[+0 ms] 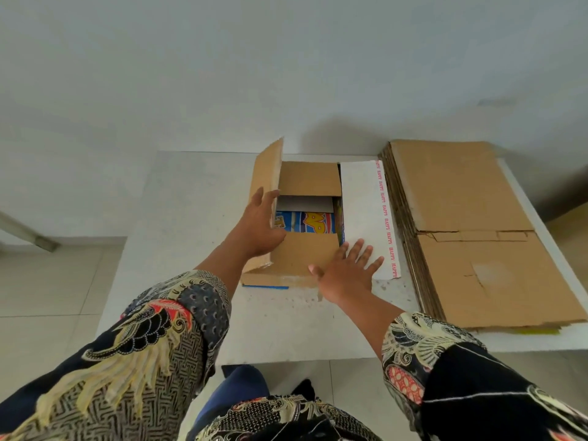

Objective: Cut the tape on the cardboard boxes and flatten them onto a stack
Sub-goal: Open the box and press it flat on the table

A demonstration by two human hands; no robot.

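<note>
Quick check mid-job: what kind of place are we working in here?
Probably a plain packing or storage room: a white table against a bare wall, a tiled floor, and a stack of flattened cardboard boxes.

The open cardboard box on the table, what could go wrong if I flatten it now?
1. The open brown cardboard box seems to hold a grey sheet and blue printed material; flattening could crush them.
2. The left hand lies against the raised left flap, which could fold onto it.
3. The white right flap borders the flattened cardboard stack and may snag.

White table, tiled floor
</note>
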